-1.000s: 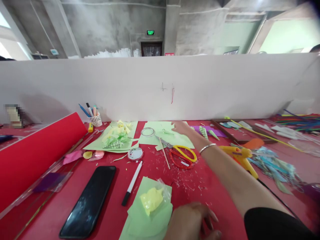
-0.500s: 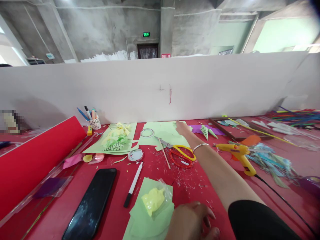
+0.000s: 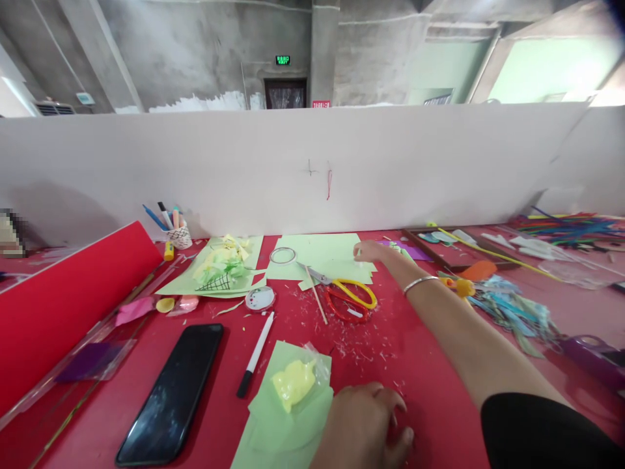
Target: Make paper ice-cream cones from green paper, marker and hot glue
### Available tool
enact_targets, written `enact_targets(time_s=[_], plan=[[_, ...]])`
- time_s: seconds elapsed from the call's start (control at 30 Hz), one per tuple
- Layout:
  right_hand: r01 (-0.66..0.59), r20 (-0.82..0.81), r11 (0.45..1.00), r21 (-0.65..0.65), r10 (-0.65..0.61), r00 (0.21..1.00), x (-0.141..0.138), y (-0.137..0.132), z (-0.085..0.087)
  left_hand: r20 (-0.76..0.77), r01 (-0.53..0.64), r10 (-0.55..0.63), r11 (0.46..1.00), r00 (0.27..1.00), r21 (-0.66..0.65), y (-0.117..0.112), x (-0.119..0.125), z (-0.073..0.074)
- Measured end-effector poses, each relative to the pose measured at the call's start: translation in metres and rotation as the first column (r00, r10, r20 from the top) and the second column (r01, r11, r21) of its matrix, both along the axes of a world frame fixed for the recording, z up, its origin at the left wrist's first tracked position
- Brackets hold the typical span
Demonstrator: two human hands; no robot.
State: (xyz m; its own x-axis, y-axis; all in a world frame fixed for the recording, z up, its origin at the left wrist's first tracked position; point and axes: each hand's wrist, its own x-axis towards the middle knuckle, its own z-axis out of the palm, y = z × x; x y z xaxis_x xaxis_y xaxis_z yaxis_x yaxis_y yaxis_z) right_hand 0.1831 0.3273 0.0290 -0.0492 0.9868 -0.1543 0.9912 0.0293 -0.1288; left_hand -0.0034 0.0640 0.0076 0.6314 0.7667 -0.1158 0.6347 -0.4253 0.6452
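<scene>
My right hand reaches far across the red table, a silver bangle on its wrist. Its fingers lie stretched and low on the right edge of a light green paper sheet, holding nothing I can see. Just in front of it lie red and yellow scissors and a thin wooden stick. My left hand rests near the table's front edge with fingers curled under, empty. It touches the right side of a stack of green paper bearing a yellow crumpled piece.
A black phone and a white marker lie front left. A red roll fills the left. A pen cup, a paper cone pile, a tape ring and a round lid sit behind. Pipe cleaners, a wooden tray and a white partition wall stand right and back.
My right hand has drawn back to the right, from the middle of the green sheet to its right edge, now hiding the small cones. My left hand has curled tighter.
</scene>
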Motion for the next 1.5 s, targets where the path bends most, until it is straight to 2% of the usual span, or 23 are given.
enact_targets(time_s=[0.1,0.17,0.33,0.47,0.57,0.7,0.9,0.97,1.03,1.07,1.1,1.17,1.23,1.27,1.37,1.43,1.5], plan=[[-0.018,-0.012,0.989,-0.146,0.016,1.0,-0.007,-0.002,-0.003,0.008,0.006,-0.006,1.0,1.0,0.023,-0.001,-0.001,0.0],[-0.001,-0.019,0.985,-0.175,-0.003,1.0,-0.011,-0.004,-0.005,0.01,0.009,-0.01,0.999,1.0,0.04,-0.001,-0.003,0.0],[0.029,-0.101,0.99,-0.136,-0.043,0.994,-0.016,-0.005,-0.01,0.014,0.013,-0.014,0.997,1.0,0.077,-0.003,-0.004,-0.004],[0.024,-0.242,0.995,-0.092,-0.046,0.969,-0.017,-0.003,-0.005,0.028,0.009,-0.013,0.993,1.0,0.121,-0.004,-0.003,-0.009],[-0.006,-0.369,0.998,-0.065,-0.018,0.929,-0.02,-0.003,0.008,0.022,0.018,-0.022,0.99,1.0,0.138,-0.004,-0.003,-0.01],[-0.084,-0.528,0.996,-0.002,0.07,0.846,-0.027,-0.011,0.036,0.032,0.034,-0.039,0.988,0.999,0.149,-0.004,-0.004,-0.008],[-0.246,-0.69,0.968,0.055,0.215,0.692,-0.046,-0.047,0.072,0.122,0.01,-0.021,0.996,0.992,0.094,-0.006,-0.008,-0.001],[-0.316,-0.772,0.947,0.05,0.238,0.59,-0.053,-0.065,0.079,0.2,-0.027,0.017,0.999,0.98,0.047,-0.007,-0.01,0.004],[-0.385,-0.857,0.921,0.055,0.242,0.456,-0.059,-0.088,0.085,0.347,-0.123,0.115,0.992,0.931,-0.001,-0.008,-0.013,0.01],[-0.419,-0.879,0.906,0.057,0.244,0.409,-0.063,-0.102,0.088,0.439,-0.195,0.19,0.98,0.878,-0.034,-0.009,-0.016,0.013],[-0.455,-0.893,0.889,0.056,0.249,0.375,-0.066,-0.117,0.09,0.532,-0.273,0.27,0.959,0.803,-0.075,-0.008,-0.018,0.016],[-0.526,-0.909,0.85,0.044,0.252,0.332,-0.075,-0.15,0.095,0.684,-0.399,0.406,0.899,0.605,-0.181,-0.007,-0.022,0.024],[-0.54,-0.927,0.841,0.042,0.235,0.293,-0.083,-0.18,0.097,0.777,-0.42,0.457,0.865,0.433,-0.275,-0.004,-0.027,0.033],[-0.52,-0.933,0.852,0.063,0.234,0.272,-0.087,-0.193,0.098,0.801,-0.388,0.457,0.869,0.387,-0.308,-0.003,-0.029,0.037],[-0.416,-0.951,0.905,0.085,0.199,0.238,-0.094,-0.221,0.097,0.827,-0.275,0.414,0.904,0.379,-0.327,-0.004,-0.03,0.048],[-0.367,-0.967,0.926,0.087,0.167,0.194,-0.094,-0.232,0.095,0.822,-0.286,0.427,0.898,0.376,-0.335,-0.009,-0.03,0.054],[-0.33,-0.979,0.938,0.103,0.154,0.131,-0.093,-0.241,0.095,0.821,-0.353,0.45,0.876,0.351,-0.33,-0.016,-0.03,0.059]])
